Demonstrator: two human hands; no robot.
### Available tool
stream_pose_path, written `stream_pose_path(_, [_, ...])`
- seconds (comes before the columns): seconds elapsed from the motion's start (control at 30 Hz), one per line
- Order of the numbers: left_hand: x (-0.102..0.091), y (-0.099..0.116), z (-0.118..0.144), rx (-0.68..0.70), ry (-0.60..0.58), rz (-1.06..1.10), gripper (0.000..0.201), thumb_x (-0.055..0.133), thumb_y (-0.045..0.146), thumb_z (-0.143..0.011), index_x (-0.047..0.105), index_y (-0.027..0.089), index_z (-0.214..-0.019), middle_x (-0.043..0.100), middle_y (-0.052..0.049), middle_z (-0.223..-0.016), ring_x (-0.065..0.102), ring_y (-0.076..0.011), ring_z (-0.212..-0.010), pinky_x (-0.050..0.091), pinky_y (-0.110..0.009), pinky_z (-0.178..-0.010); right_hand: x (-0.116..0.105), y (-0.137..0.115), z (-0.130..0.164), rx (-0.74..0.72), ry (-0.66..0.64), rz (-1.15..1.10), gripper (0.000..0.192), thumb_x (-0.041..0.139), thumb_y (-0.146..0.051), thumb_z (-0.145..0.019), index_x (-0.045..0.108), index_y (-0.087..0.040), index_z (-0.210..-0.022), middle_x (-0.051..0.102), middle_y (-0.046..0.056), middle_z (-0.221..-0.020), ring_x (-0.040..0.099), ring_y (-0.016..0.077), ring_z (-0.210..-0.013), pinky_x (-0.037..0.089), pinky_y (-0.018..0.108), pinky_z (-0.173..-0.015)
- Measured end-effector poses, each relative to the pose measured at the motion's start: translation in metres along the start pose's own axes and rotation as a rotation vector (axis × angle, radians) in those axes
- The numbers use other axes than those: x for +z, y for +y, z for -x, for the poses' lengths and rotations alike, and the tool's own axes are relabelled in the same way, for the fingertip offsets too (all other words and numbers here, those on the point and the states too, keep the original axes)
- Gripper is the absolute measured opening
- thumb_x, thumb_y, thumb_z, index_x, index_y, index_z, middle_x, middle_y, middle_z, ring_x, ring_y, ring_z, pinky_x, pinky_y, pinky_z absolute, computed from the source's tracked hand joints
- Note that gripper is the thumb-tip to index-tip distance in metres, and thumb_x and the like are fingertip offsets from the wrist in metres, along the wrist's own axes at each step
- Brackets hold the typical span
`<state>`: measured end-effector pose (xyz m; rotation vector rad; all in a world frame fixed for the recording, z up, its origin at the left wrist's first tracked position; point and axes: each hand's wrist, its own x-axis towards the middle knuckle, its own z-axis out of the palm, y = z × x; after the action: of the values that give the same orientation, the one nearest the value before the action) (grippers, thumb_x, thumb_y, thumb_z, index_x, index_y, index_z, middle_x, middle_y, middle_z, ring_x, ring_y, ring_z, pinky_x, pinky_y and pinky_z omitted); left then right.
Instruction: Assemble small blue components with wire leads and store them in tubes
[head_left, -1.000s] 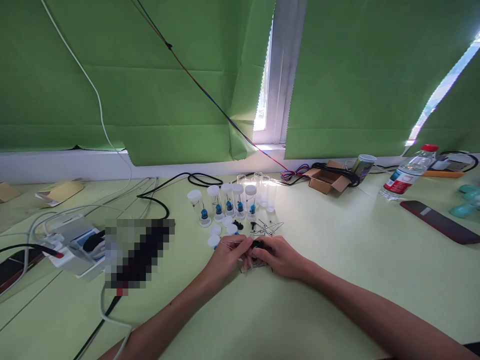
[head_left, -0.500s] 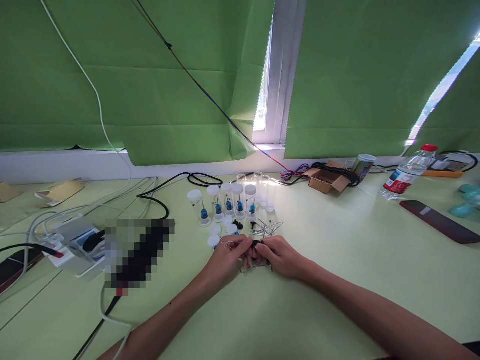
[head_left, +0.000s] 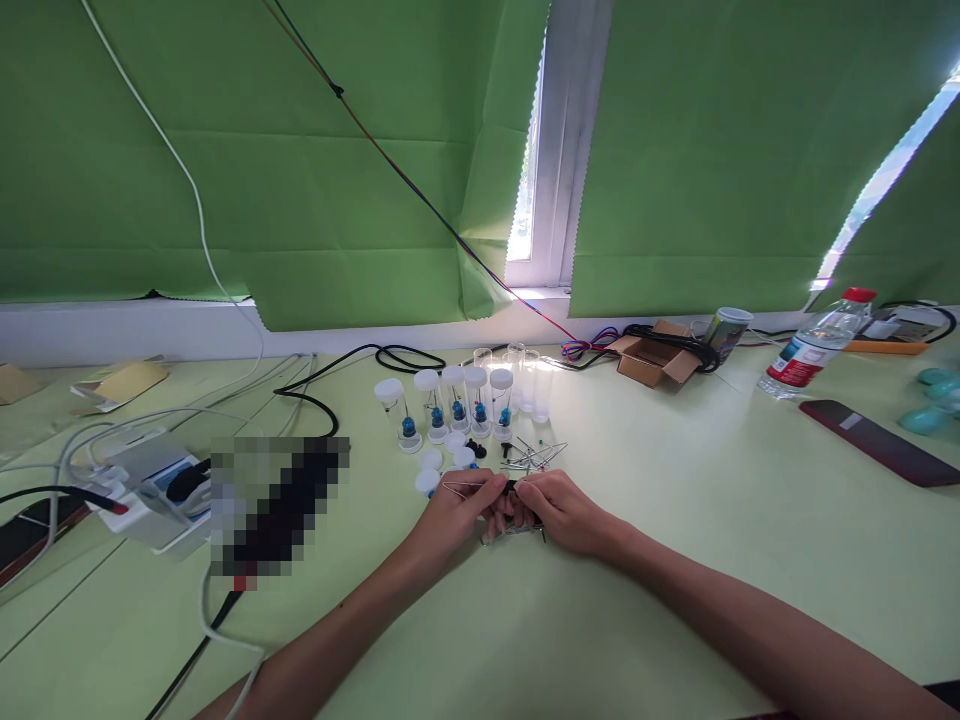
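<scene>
Head view, centre frame: I log left hand [head_left: 459, 512] pinching a thin bent metal wire [head_left: 459, 486], right hand [head_left: 561, 510] gripping a small black part [head_left: 512, 487]; capped clear plastic vials [head_left: 457, 400] stand above.

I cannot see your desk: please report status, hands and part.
Both hands meet, pinching a small black part. Left also holds a pin. Loose pins just beyond.

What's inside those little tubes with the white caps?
Each capped tube holds a small blue piece on a thin pin. The uncapped tubes behind look empty. Finer detail is too small to tell.
</scene>
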<state>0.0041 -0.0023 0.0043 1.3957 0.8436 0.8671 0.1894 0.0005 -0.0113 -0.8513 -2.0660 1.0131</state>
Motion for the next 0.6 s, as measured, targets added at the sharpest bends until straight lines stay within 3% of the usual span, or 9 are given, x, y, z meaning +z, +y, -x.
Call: stream_pose_path(0.6, [0.0006, 0.0008, -0.0006, -0.013, 0.016, 0.025, 0.041, 0.058, 0.047, -0.087, 0.066, 0.014, -0.064, 0.063, -0.004, -0.059, 0.055, -0.0131, -0.051, 0.044, -0.025, -0.052, 0.0001, 0.0007, 0.0003, 0.007, -0.007, -0.017, 0.057, 0.023, -0.048, -0.102, 0.058, -0.017, -0.070, 0.060, 0.001, -0.067, 0.054, 0.0122, -0.060, 0.045, 0.025, -0.065])
